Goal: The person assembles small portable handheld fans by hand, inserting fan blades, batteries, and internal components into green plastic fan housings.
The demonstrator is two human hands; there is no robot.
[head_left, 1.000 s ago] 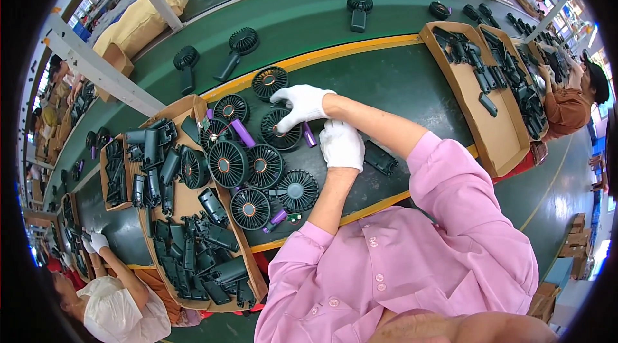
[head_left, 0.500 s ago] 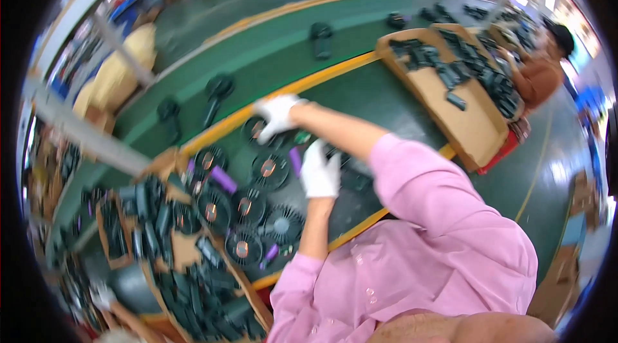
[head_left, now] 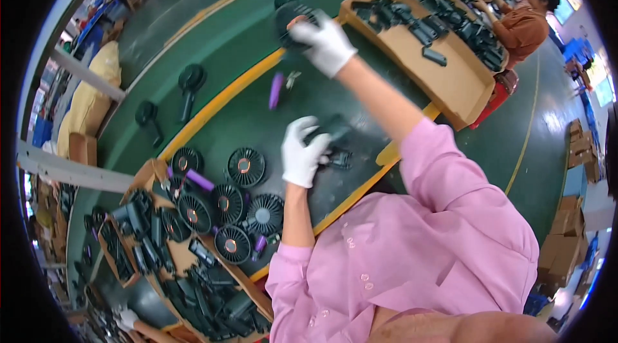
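My right hand (head_left: 327,46), in a white glove, is closed on a dark round fan head (head_left: 297,20) with an orange centre. It holds the fan over the yellow edge strip, by the green belt. A dark piece just beyond it is partly hidden. My left hand (head_left: 302,153), also gloved, hovers low over the dark work surface with thumb and fingers apart. Beside its thumb lie small dark plastic parts (head_left: 340,159), partly blurred. A purple cylinder (head_left: 276,91) lies between my hands, with a small light-coloured piece (head_left: 293,79) next to it.
Several round fan heads (head_left: 245,166) and a purple cylinder (head_left: 200,179) lie at left. Cardboard boxes of dark parts stand near left (head_left: 248,278) and far right (head_left: 460,95). Handheld fans (head_left: 190,79) rest on the green belt (head_left: 238,53). A person (head_left: 524,21) sits at far right; another's gloved hand (head_left: 127,318) shows lower left.
My right hand has carried the fan head away from the work surface, up and right to the belt's edge. My left hand sits a little lower and further left. The whole view has shifted.
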